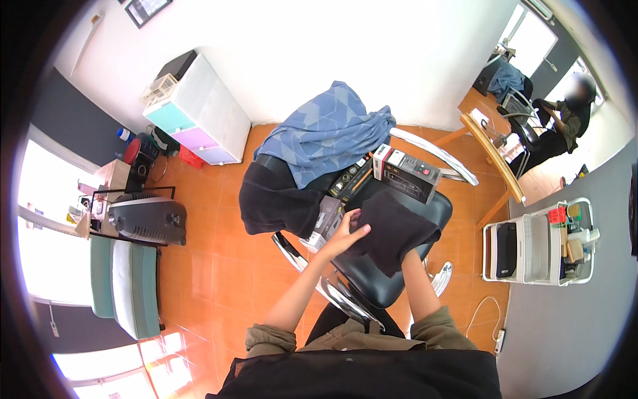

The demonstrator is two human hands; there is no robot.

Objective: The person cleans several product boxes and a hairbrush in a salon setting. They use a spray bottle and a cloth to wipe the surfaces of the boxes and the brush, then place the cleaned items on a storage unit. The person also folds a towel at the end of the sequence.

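A piece of black fabric [394, 227] is held up above the seat of a black chair [381, 289] with chrome armrests. My left hand [344, 237] is at the fabric's left side, its thumb and fingers apart. My right hand [409, 258] reaches in under the fabric from below; its fingers are hidden. Beyond my hands, a black-and-grey product box [406, 174] and a flat black box [351, 179] rest on the seat. A grey-and-white box [326, 224] lies left of my left hand. Another black cloth [279, 199] and a blue patterned cloth [324, 132] drape over the chair's back.
A drawer cabinet [219, 95] stands by the far wall. At left are a dark appliance [149, 219] and a green-and-white upholstered seat [127, 284]. To the right, a wooden stand [493, 158] adjoins a mirror reflecting a person, near a white trolley [538, 259]. A power strip [499, 341] lies on the floor.
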